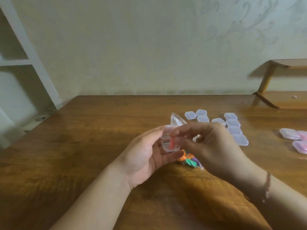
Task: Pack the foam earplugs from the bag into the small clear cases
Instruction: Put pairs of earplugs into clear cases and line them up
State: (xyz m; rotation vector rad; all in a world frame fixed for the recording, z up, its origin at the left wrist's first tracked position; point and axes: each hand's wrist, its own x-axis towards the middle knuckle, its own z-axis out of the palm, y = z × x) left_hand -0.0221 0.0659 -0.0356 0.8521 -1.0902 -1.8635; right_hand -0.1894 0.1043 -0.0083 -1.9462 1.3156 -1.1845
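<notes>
So this was mid-fill: the left hand (144, 156) cradled an open clear case (169, 143) above the middle of the table (83, 130), fingers curled round it, while the right hand (207, 146) pinched a red-orange earplug (171, 143) right into the tray. The bag (191, 161) of earplugs lay under both hands; empty cases (232, 127) sat toward the far right edge. Next up, I'd guess: let go, then snap the lid down.

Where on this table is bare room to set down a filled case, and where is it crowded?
Free: the wide stretch of table left of the left hand, and the strip along the far edge behind the clear cases. Crowded: right of the right hand, among the clear cases, the bag and the pink-tinted cases.
</notes>
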